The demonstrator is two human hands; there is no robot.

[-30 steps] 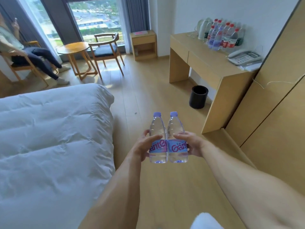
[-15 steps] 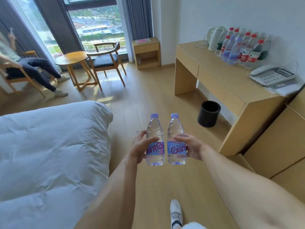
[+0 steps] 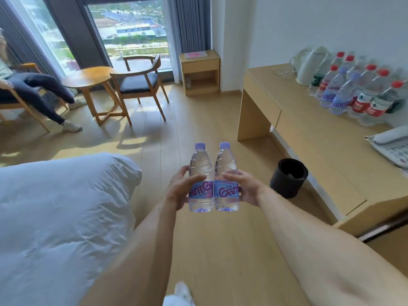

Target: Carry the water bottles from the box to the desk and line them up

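Two clear water bottles with lilac caps and blue labels stand upright side by side in front of me over the floor. My left hand (image 3: pixel 180 192) grips the left bottle (image 3: pixel 200 164), and my right hand (image 3: pixel 247 186) grips the right bottle (image 3: pixel 226 162). The two bottles touch each other. The wooden desk (image 3: pixel 313 138) runs along the right wall. At its far end a group of several bottles (image 3: pixel 353 93) with red or lilac caps stands against the wall. No box is in view.
A white kettle (image 3: pixel 309 65) stands behind the bottles and a phone (image 3: pixel 393 144) lies nearer on the desk. A black bin (image 3: pixel 288 177) sits on the floor by the desk. The bed (image 3: pixel 57 217) fills the left. A seated person (image 3: pixel 33 89), a round table and chairs are by the window.
I have walked forward: the desk and its bottles are closer and larger at the right, and the bed has slid back on the left. Both hands keep the same hold.
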